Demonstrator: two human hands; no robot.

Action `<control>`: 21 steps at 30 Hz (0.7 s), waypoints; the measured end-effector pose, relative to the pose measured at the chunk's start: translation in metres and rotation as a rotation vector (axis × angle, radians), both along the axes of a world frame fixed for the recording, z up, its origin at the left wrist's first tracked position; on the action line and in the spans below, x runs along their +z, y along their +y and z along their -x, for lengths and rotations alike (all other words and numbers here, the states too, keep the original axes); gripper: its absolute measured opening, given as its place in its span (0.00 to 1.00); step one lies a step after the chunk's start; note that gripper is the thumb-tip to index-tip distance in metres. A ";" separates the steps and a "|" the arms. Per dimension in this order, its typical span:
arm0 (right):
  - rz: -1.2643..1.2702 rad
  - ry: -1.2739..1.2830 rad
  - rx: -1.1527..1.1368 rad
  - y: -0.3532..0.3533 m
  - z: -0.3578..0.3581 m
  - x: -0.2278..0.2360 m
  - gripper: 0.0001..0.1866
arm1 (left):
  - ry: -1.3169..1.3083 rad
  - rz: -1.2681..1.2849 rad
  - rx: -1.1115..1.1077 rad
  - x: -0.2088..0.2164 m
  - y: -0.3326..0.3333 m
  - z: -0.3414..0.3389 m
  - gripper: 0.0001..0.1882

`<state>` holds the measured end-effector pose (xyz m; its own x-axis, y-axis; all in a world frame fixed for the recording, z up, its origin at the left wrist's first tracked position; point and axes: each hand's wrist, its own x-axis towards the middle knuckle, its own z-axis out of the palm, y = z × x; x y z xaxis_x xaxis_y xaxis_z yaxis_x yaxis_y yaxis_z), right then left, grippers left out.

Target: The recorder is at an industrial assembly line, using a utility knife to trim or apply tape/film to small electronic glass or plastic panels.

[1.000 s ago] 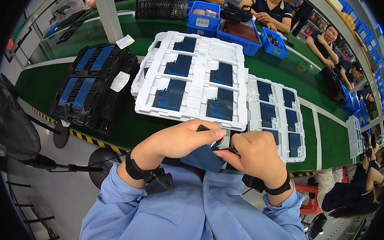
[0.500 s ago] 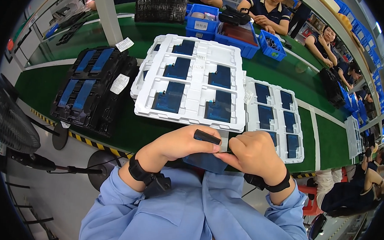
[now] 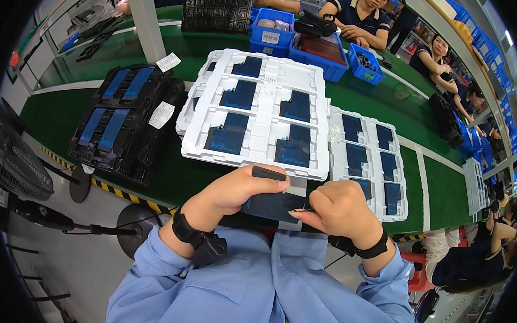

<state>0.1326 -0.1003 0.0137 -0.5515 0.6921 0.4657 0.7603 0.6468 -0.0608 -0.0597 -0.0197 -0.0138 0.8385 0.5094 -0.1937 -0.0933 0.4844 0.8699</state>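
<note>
My left hand (image 3: pixel 242 189) is closed around a short black bar (image 3: pixel 269 174), its thumb lying along the bar. Under that hand is a dark, flat rectangular piece (image 3: pixel 271 206), much like the dark blue-black flat pieces in the trays, at the table's near edge. My right hand (image 3: pixel 342 205) is closed in a pinch at the right side of this piece. A thin, pale sliver shows at its fingertips, too small to name. Just beyond my hands stands a stack of white trays (image 3: pixel 258 160) with dark flat pieces (image 3: pixel 226 133) in its pockets.
Black trays (image 3: pixel 130 105) with blue strips stand at the left. Another white tray (image 3: pixel 375 174) with dark pieces is at the right. Blue bins (image 3: pixel 322 59) stand beyond, before seated people. A fan (image 3: pixel 21 166) is at the far left, beside the green table (image 3: pixel 170 177).
My hands have moved apart. The left hand and black bar have shifted slightly left and up, the bar lying more level. More of the dark flat piece shows between my hands.
</note>
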 end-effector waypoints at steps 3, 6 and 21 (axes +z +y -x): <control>0.090 0.066 -0.051 -0.007 -0.010 -0.002 0.21 | 0.025 -0.150 0.070 0.003 -0.001 0.005 0.08; 0.402 0.329 -0.259 -0.021 -0.013 0.001 0.19 | 0.021 -0.163 0.103 0.005 0.004 0.009 0.08; 0.852 0.109 -0.541 -0.027 -0.012 -0.046 0.21 | -0.225 0.186 0.602 -0.013 0.005 0.040 0.10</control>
<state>0.1449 -0.1278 -0.0319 -0.0496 0.9616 -0.2698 0.9010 -0.0735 -0.4276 -0.1000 -0.0152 -0.0269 0.4487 0.8759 -0.1771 -0.5640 0.4313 0.7042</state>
